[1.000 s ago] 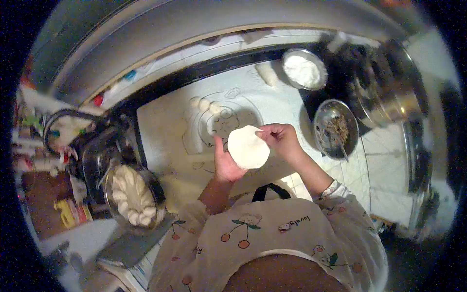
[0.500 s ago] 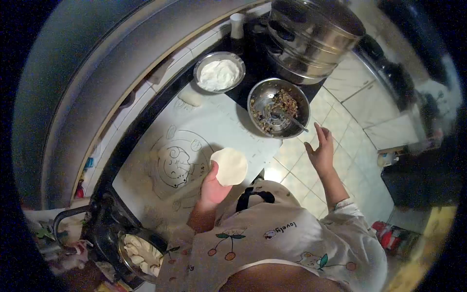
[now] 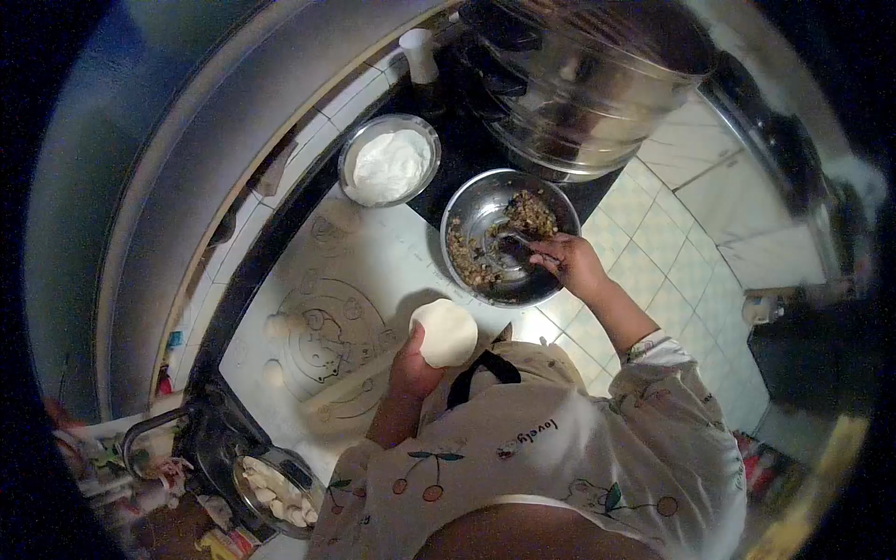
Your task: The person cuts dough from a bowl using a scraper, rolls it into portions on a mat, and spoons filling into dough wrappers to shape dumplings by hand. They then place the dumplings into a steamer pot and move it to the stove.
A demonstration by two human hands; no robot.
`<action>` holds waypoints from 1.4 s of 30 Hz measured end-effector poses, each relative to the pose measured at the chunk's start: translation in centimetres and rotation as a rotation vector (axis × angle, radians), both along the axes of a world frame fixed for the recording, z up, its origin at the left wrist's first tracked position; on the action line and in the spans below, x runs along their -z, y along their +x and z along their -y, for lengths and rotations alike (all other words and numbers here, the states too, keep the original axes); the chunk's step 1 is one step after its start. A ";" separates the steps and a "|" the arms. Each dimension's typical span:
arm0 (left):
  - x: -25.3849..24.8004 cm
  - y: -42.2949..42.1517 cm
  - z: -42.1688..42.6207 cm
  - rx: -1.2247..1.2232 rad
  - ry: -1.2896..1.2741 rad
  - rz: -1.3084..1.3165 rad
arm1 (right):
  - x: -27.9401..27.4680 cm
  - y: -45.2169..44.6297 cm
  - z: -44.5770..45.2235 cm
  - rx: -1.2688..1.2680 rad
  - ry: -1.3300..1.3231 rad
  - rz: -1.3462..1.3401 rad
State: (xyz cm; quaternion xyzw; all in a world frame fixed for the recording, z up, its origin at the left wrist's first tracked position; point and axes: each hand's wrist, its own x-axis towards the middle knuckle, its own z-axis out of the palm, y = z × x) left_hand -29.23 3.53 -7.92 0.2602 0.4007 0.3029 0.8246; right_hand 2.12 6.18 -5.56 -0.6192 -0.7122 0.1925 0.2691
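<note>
Through the head camera I see the left hand (image 3: 412,371) holding a round dough wrapper (image 3: 448,334) by the pale mat's (image 3: 403,245) near edge, while the right hand (image 3: 576,267) grips what looks like a spoon (image 3: 517,240) inside the metal bowl (image 3: 480,211) of chopped filling (image 3: 532,213).

Right hand (image 3: 573,265): formerly at the edge of the round dough wrapper (image 3: 448,333), then empty and spread beside the filling bowl (image 3: 485,217), now gripping the spoon (image 3: 516,240) inside it. Spoon: handle previously leaning on the bowl's rim, now held.
</note>
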 end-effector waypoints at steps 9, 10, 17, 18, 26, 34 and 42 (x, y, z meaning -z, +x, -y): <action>0.1 2.9 -0.7 -0.125 -0.382 0.251 | -2.5 5.5 1.8 0.006 0.042 0.058; 0.1 3.1 -0.7 -0.118 -0.384 0.237 | -2.0 5.4 2.1 0.000 0.059 0.048; -0.3 3.4 -0.9 -0.046 -0.286 0.206 | 0.0 2.3 3.5 0.033 -0.029 -0.116; -0.6 3.4 -1.0 0.000 -0.203 0.186 | 0.0 2.0 3.6 0.007 -0.056 -0.141; -0.7 3.7 -1.2 -0.130 -0.377 0.267 | 1.1 0.0 3.4 0.073 -0.177 -0.410; -0.7 3.9 -1.3 -0.122 -0.369 0.360 | 0.8 -1.9 2.9 0.062 -0.261 -0.615; -0.5 4.1 -1.5 -0.155 -0.415 0.395 | -0.1 -2.3 3.4 0.134 -0.280 -0.826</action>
